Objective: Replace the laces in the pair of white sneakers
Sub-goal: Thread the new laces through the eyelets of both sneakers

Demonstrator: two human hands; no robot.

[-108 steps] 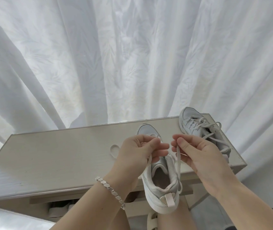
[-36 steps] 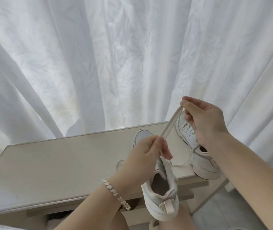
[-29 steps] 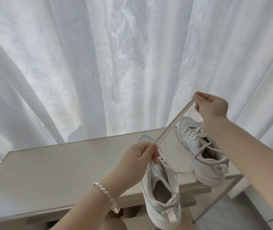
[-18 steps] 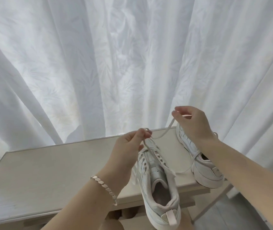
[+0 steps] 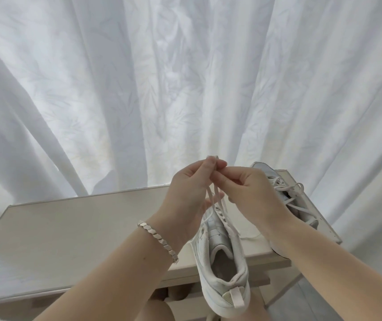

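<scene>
A white sneaker (image 5: pixel 222 267) lies heel toward me over the near edge of the pale table (image 5: pixel 69 228). Two strands of its white lace (image 5: pixel 211 200) rise from the eyelets to my hands. My left hand (image 5: pixel 190 193), with a silver bracelet at the wrist, pinches the lace ends between thumb and forefinger above the shoe. My right hand (image 5: pixel 245 188) meets it fingertip to fingertip and pinches the same lace. The second white sneaker (image 5: pixel 287 195) stands laced at the table's right end, partly hidden behind my right wrist.
White curtains (image 5: pixel 185 77) hang close behind the table and fill the upper view. The table's right edge ends just past the second sneaker. A loose length of lace (image 5: pixel 250 237) trails on the tabletop between the shoes. My knees show below the table edge.
My right hand had pulled the lace out taut up to the right, then came back to the left hand. Both hands now meet above the near sneaker, with the lace hanging slack.
</scene>
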